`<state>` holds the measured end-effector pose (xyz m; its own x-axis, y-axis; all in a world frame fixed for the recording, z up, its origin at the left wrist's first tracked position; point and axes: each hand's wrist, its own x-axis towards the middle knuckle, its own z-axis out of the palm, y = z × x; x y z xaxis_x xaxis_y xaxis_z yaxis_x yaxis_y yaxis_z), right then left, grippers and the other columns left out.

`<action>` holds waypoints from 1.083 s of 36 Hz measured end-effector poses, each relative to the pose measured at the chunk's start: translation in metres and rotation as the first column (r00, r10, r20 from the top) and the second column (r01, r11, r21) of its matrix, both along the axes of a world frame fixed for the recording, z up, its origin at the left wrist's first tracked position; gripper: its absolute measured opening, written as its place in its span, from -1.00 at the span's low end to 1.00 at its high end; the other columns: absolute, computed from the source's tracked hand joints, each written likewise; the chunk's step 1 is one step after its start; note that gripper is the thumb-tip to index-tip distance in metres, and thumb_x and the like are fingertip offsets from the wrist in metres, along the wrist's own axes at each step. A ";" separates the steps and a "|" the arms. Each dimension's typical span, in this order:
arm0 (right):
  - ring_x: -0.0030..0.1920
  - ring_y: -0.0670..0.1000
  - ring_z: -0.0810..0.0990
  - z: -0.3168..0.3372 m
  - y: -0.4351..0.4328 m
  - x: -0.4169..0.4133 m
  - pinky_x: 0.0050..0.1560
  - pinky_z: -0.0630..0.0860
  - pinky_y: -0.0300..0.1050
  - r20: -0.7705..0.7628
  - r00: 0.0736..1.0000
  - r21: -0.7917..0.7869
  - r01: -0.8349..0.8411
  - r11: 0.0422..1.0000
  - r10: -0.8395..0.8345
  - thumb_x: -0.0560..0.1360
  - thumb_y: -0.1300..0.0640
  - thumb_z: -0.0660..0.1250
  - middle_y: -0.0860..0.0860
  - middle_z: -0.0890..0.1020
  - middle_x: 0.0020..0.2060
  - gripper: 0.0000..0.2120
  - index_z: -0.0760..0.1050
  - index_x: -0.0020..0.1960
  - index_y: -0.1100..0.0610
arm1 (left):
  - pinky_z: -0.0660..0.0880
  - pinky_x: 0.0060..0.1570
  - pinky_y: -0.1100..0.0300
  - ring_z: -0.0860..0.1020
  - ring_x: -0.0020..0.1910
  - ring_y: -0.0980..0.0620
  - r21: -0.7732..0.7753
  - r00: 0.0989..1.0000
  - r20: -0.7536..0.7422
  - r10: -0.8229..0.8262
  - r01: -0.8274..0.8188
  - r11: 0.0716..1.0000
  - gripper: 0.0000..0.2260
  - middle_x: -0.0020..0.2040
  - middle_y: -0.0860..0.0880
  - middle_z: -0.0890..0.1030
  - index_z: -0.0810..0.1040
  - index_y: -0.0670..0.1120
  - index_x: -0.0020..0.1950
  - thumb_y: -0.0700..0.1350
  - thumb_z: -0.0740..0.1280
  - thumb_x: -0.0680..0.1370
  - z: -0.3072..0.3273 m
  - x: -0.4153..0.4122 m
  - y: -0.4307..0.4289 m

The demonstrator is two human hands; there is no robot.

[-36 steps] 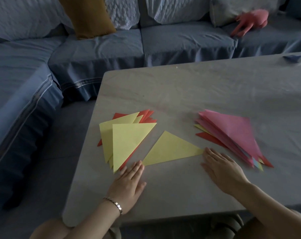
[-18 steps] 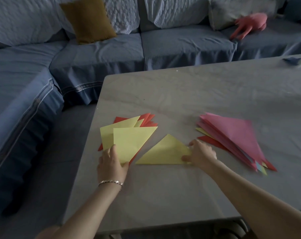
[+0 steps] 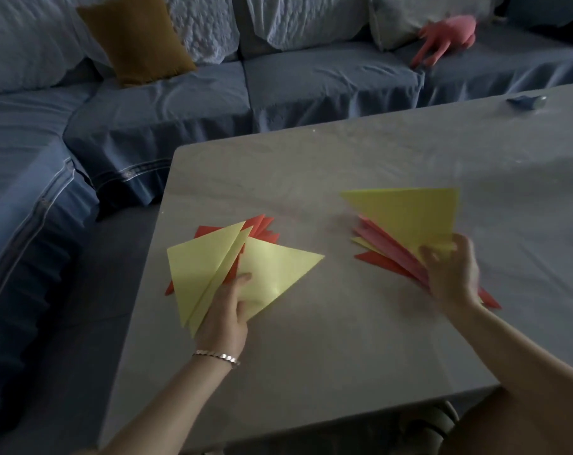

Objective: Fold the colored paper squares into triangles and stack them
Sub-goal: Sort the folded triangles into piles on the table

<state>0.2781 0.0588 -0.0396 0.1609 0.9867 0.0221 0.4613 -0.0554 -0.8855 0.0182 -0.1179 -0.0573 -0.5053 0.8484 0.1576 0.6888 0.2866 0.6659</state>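
The right hand [image 3: 452, 277] pinches a yellow triangle [image 3: 409, 215] by its corner over the pink stack [image 3: 386, 254]; the left hand [image 3: 226, 310] grips a yellow piece [image 3: 278, 270] on the left pile [image 3: 199, 267]. Dropped askew, the triangle could slide off that fanned stack
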 end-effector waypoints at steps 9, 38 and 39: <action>0.15 0.30 0.45 -0.006 0.021 0.027 0.09 0.39 0.09 0.400 0.912 -0.192 -0.012 0.981 0.090 0.47 0.12 0.34 0.29 0.43 0.21 -0.38 0.14 0.44 0.05 | 0.18 0.19 0.45 0.40 0.19 0.03 -0.171 0.964 -0.056 -0.260 0.248 0.954 -0.52 0.16 -0.06 0.40 0.37 -0.09 0.33 -0.45 0.10 0.48 -0.012 0.015 0.028; 0.29 -0.01 0.44 -0.058 -0.084 -0.041 0.36 -0.05 -0.15 0.858 0.061 -0.272 -0.789 0.550 0.511 0.56 -0.25 -0.19 0.09 0.49 0.28 -0.30 0.46 0.28 0.22 | 0.25 0.34 -0.03 0.31 0.39 0.04 -0.523 0.790 -0.372 -0.488 0.256 0.813 -0.44 0.42 0.10 0.29 0.33 0.00 0.40 0.20 -0.22 0.58 -0.034 0.033 -0.014; 0.29 -0.01 0.43 -0.058 -0.083 -0.036 0.36 -0.05 -0.15 0.865 0.061 -0.267 -0.785 0.559 0.499 0.56 -0.25 -0.18 0.09 0.50 0.27 -0.30 0.46 0.28 0.22 | 0.33 0.28 -0.03 0.36 0.36 0.04 -0.544 0.802 -0.356 -0.480 0.240 0.804 -0.43 0.40 0.09 0.34 0.38 0.00 0.36 0.19 -0.22 0.58 -0.032 0.031 -0.016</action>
